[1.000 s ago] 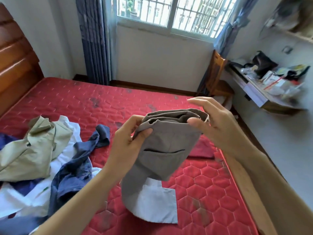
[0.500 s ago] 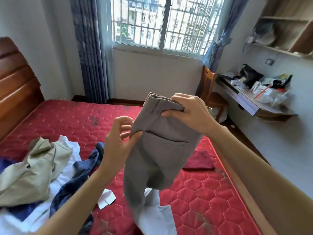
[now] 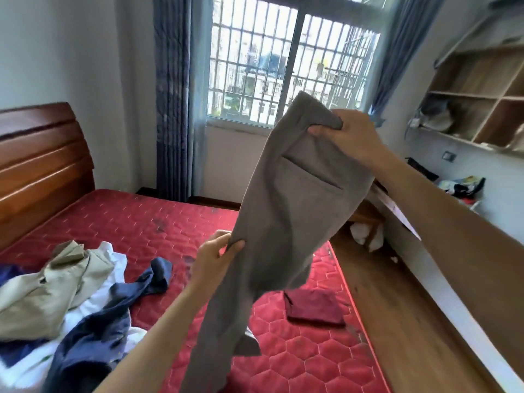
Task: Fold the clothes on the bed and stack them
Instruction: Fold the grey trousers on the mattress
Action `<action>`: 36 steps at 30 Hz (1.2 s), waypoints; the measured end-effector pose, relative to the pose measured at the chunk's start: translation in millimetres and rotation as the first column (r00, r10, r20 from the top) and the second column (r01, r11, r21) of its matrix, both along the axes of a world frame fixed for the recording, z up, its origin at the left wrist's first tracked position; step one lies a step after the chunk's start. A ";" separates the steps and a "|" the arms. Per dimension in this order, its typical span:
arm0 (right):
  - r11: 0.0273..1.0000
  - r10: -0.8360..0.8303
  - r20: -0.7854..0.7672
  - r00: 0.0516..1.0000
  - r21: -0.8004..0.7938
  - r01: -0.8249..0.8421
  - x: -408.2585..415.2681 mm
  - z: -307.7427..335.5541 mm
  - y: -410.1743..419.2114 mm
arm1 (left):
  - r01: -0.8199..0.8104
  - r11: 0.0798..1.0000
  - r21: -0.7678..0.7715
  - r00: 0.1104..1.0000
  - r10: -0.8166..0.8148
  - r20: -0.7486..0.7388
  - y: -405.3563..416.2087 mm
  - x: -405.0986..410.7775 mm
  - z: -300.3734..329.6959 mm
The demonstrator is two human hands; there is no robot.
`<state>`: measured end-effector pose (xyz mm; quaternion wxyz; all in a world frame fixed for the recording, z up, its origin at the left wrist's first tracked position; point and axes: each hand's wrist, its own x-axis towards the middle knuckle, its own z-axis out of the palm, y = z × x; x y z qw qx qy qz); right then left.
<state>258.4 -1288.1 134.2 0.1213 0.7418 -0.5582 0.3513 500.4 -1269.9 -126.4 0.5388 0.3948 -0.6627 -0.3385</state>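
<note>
Grey trousers (image 3: 286, 217) hang in the air over the red quilted bed (image 3: 175, 228), their welt pocket facing me. My right hand (image 3: 344, 137) grips the waistband high up in front of the window. My left hand (image 3: 215, 259) pinches the trousers' left edge lower down, thumb on top of the cloth. The legs drop below the frame. A folded dark red garment (image 3: 313, 307) lies on the bed near its right edge. On the left lies a heap with a beige garment (image 3: 48, 293), a navy garment (image 3: 93, 336) and white cloth (image 3: 116, 259).
A wooden headboard (image 3: 42, 165) stands at the left. The wooden floor (image 3: 411, 336) runs along the bed's right side, with a cluttered desk (image 3: 462, 188) and wall shelves (image 3: 482, 109) beyond. Blue curtains (image 3: 173, 109) flank the barred window.
My right hand has lifted the waistband up and to the right. My left hand has slid down the trousers' side edge, so the trousers now hang stretched out. The camera has tilted up.
</note>
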 end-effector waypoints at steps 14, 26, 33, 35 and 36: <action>0.989 0.148 -0.079 0.986 0.026 -0.146 -87.2 -0.7 72.3 | -0.064 0.993 0.095 0.994 0.056 0.092 94.5 -121.9 -21.5; 0.997 0.083 -0.145 0.986 0.020 -0.081 -118.5 4.4 77.5 | 0.161 0.967 0.199 0.953 -0.205 0.222 51.9 -144.6 -56.8; 0.998 -0.042 0.051 0.998 -0.038 0.044 -139.2 2.0 68.8 | -0.061 0.995 -0.081 0.981 0.074 0.178 41.4 -86.5 -15.1; 0.997 -0.012 0.227 0.974 -0.069 0.029 -144.5 2.3 71.7 | -0.098 0.986 -0.134 0.979 0.119 0.166 40.5 -63.5 -10.6; 0.997 -0.005 0.281 0.960 -0.076 0.028 -144.1 0.2 71.7 | -0.108 0.989 -0.102 0.973 0.126 0.192 41.3 -55.7 -15.0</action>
